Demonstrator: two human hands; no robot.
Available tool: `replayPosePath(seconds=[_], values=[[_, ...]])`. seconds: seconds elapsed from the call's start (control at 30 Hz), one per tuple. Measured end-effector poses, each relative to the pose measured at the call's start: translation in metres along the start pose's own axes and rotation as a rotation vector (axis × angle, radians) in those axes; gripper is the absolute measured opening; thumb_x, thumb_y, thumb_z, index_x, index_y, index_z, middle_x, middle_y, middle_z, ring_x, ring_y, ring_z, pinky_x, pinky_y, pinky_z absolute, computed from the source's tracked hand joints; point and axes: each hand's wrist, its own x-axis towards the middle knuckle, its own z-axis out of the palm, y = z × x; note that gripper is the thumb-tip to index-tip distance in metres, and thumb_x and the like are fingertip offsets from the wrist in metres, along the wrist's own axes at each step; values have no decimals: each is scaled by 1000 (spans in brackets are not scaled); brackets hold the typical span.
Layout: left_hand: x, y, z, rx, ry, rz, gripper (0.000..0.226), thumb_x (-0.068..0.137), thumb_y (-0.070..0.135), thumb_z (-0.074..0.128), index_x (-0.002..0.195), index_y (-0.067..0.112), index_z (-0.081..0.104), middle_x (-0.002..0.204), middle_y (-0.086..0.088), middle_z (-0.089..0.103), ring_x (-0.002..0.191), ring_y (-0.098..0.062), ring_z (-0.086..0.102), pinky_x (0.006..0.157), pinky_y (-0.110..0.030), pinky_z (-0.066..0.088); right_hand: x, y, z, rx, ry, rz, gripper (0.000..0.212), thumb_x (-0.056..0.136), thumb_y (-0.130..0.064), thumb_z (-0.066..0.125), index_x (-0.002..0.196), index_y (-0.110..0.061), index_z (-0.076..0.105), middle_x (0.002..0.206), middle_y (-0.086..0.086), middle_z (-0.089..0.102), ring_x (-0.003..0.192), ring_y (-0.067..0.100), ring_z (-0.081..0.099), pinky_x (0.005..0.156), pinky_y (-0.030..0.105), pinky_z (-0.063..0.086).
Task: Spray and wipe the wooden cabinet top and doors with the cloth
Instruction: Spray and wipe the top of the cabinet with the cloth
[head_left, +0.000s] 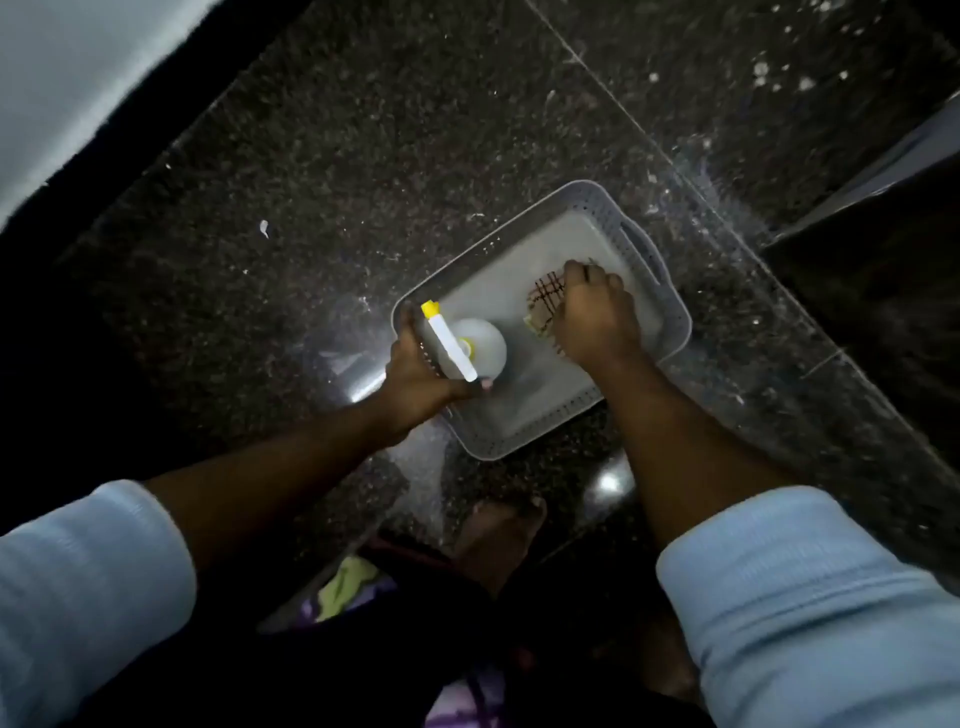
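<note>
A grey plastic basket (641, 249) stands on the dark speckled floor. Inside it at the left stands a clear spray bottle (483, 345) with a white head and yellow nozzle. My left hand (415, 376) is wrapped around the bottle's neck and trigger at the basket's left rim. At the right of the basket lies a small checked cloth (545, 299), beige with dark lines. My right hand (592, 322) is pressed down on it with fingers closing around it, covering most of it. The wooden cabinet is not clearly in view.
The dark polished stone floor (363, 182) surrounds the basket. A pale wall or surface (78, 78) fills the upper left corner. A dark vertical panel edge (857, 208) rises at the right. My bare foot (498, 540) stands just below the basket.
</note>
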Motion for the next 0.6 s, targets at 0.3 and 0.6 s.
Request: replayPosePath(seconds=[0.3,0.6], values=[[10,5,27,56,187,390,121,77,31,98,165,39,15,164,19,23,158,-10,27,131,-41,30,26,8,38,109,95,367,60,89,-22,63,143,-8,41,140,20,54,132,38,47,105,48,34],[24,45,73,-158,250,596,78,103,20,66,167,3,25,146,13,59,108,-6,74,95,-33,59,-2,41,-59,819,16,-33,13,93,-13,65,92,-24,60,90,-5,70,85,7,71,71,29,60]])
